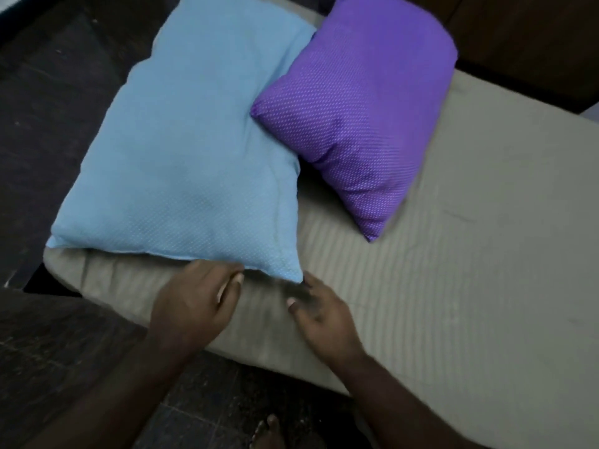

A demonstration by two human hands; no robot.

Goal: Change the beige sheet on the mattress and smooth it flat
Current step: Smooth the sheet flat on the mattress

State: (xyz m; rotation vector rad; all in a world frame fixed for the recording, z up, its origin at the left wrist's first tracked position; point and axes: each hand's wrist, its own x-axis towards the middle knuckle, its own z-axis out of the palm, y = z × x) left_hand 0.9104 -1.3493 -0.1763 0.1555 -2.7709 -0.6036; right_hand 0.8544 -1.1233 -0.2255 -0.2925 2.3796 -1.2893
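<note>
A dark tiled floor surrounds a low mattress covered by the beige sheet, which lies fairly flat with faint ridges. On it rest a light blue pillow and, overlapping its edge, a purple dotted pillow. The left hand lies at the blue pillow's near edge, fingers loosely bent; the right hand, blurred, spreads relaxed fingers on the sheet by the pillow's corner. A bare foot stands on the floor.
</note>
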